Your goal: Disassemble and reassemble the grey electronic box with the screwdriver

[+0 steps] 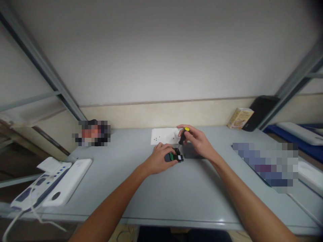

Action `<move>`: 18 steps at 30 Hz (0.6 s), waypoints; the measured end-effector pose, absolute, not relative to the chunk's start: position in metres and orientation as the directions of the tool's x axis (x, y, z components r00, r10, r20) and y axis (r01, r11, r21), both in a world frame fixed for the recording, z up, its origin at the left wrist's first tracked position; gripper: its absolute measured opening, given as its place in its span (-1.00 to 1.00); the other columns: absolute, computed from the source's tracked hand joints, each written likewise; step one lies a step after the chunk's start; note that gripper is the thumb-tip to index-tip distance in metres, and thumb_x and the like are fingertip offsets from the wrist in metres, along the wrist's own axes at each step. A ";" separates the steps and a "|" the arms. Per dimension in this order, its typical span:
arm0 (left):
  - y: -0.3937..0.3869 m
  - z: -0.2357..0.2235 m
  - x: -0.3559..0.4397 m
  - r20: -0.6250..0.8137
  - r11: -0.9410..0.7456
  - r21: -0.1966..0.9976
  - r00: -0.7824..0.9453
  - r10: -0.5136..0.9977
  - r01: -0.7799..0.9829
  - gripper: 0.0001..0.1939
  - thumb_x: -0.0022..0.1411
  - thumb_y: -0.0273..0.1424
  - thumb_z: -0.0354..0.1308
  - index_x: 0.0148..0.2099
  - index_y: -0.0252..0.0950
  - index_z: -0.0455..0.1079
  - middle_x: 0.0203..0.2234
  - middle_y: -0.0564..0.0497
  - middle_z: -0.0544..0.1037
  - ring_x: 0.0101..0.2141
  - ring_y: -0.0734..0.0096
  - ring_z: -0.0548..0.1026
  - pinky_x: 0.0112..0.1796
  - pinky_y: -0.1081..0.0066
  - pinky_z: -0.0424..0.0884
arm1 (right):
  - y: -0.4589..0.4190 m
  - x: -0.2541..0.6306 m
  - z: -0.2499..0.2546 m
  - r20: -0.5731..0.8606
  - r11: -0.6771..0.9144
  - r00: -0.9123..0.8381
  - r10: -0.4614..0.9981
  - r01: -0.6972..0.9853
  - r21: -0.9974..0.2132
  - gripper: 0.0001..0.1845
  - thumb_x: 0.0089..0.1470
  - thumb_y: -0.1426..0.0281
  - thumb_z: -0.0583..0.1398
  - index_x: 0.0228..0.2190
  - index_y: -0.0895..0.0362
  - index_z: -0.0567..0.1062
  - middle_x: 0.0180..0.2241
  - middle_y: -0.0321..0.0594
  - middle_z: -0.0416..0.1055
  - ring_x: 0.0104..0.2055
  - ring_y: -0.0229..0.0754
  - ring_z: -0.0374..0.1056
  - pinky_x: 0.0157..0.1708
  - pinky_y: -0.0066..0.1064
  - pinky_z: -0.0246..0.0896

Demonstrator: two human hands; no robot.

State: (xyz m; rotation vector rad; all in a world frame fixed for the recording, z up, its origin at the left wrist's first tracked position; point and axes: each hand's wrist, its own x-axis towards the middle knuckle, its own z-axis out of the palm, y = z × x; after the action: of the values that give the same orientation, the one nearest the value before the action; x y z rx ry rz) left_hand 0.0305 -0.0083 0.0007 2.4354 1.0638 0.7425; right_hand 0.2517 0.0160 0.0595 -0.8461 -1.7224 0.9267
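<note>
A small black device with an exposed green circuit board lies on the grey desk, gripped between thumb and curled fingers of the left hand, seemingly for steadiness. The right hand wraps its fingers around a yellow-capped screwdriver, pointed down at the device. Behind, white paper bears dark specks.

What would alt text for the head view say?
The left hand holds a small black device with a green circuit board; the right hand points a black, yellow-topped screwdriver at it. Behind lies white paper.
</note>
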 end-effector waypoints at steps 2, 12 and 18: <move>-0.008 0.001 0.030 0.319 -0.643 0.532 0.573 0.755 0.551 -0.80 0.28 -0.21 0.29 -0.10 -0.16 0.46 0.00 0.00 0.54 -0.03 0.18 0.39 0.12 0.15 0.21 | 0.022 0.254 0.062 0.418 0.464 -0.327 0.848 0.073 -0.883 -0.58 0.28 0.08 0.14 0.00 0.08 0.51 -0.28 -0.19 0.50 -0.32 -0.20 0.40 -0.37 -0.39 0.37; -0.006 -0.005 0.031 0.338 -0.638 0.544 0.553 0.761 0.545 -0.77 0.26 -0.17 0.30 -0.14 -0.18 0.44 -0.01 0.01 0.54 -0.01 0.22 0.43 0.18 0.12 0.13 | 0.033 0.246 0.064 0.399 0.429 -0.355 0.845 0.006 -0.903 -0.59 0.22 0.02 0.19 -0.18 0.10 0.48 -0.30 -0.19 0.52 -0.34 -0.20 0.39 -0.38 -0.38 0.34; -0.006 -0.003 0.029 0.301 -0.626 0.526 0.563 0.770 0.575 -0.74 0.28 -0.13 0.28 -0.08 -0.14 0.47 -0.01 0.01 0.55 0.03 0.16 0.41 0.19 0.08 0.12 | 0.022 0.239 0.051 0.458 0.482 -0.208 0.864 0.077 -0.873 -0.67 0.18 0.11 0.26 -0.18 0.10 0.49 -0.28 -0.21 0.48 -0.30 -0.21 0.39 -0.39 -0.42 0.29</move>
State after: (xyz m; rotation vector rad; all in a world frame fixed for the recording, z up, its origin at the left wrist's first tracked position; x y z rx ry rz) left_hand 0.0288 -0.0058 -0.0030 2.4302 1.0955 0.7289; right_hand 0.2391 0.0223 0.0514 -0.8261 -1.6287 0.8942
